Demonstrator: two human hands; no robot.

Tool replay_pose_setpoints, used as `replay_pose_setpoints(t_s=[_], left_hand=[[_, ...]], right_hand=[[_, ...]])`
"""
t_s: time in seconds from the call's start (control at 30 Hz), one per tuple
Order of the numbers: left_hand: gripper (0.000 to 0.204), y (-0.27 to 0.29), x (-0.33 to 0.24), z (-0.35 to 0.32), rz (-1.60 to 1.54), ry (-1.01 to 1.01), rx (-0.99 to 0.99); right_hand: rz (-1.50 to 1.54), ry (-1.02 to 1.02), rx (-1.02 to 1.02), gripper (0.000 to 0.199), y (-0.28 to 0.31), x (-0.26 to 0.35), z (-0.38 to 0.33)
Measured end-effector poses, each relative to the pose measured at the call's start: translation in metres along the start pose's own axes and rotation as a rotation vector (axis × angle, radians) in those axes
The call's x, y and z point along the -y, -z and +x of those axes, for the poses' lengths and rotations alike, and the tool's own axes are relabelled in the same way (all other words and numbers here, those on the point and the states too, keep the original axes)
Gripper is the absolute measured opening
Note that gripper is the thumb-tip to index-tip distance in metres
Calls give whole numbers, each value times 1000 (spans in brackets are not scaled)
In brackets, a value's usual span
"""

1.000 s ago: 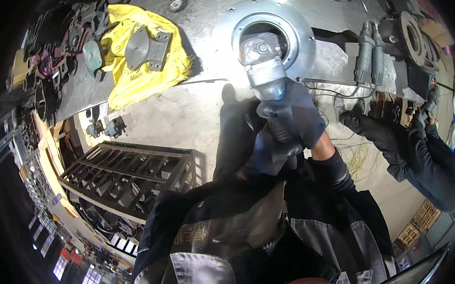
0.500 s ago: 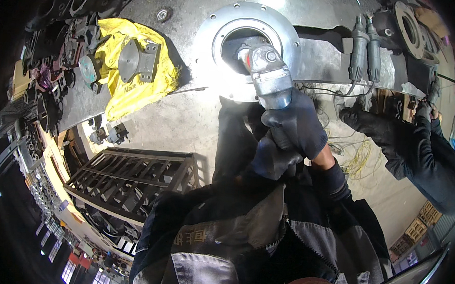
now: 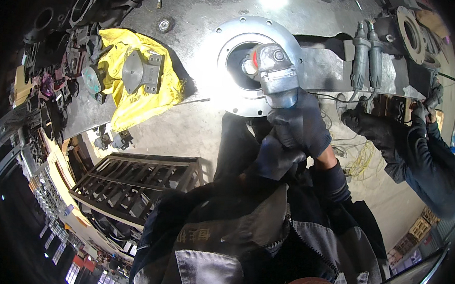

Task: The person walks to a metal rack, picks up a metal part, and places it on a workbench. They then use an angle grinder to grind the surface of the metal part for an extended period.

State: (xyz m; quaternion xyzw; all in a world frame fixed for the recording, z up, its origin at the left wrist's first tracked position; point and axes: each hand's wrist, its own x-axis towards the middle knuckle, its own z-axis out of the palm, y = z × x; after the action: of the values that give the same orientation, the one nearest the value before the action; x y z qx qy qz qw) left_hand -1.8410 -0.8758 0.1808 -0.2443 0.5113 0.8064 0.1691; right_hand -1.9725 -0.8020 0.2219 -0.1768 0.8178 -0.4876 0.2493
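Both my hands, in dark gloves, are closed on an angle grinder with a silvery head and a red-edged disc. My right hand wraps round its body just behind the head. Lower and to the left, my left hand grips the rear part, which is largely hidden by the gloves. The grinder's head reaches over the central opening of a round metal flange with bolt holes round its rim. Whether the disc touches the inner edge cannot be made out. Bright glare covers the flange's left side.
A yellow bag lies left on the metal bench, with a grey bracket on it. Two grey power tools stand at right. A metal rack is at lower left. Another person works at far right.
The grinder's head has shifted slightly right relative to the flange's opening. The flange, bag and bench sit a little lower in the picture. Both hands keep their grip.
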Motion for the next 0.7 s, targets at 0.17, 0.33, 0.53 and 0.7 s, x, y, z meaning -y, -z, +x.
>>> replay_pose_setpoints(t_s=[0.17,0.33,0.53,0.7], left_hand=[[46,18,24,11,117,-137,-64],[23,3,-14,11,-714,87,-145],[23,16,-24,13,-886,139,-92],[25,26,18,21,-599,-59,-108]], right_hand=[[147,-124,-43,42,-9,0,24],[4,-101,93,41,-14,9,37],[109,-40,141,42,-28,-8,36],[35,-70,117,41,-32,-22,34]])
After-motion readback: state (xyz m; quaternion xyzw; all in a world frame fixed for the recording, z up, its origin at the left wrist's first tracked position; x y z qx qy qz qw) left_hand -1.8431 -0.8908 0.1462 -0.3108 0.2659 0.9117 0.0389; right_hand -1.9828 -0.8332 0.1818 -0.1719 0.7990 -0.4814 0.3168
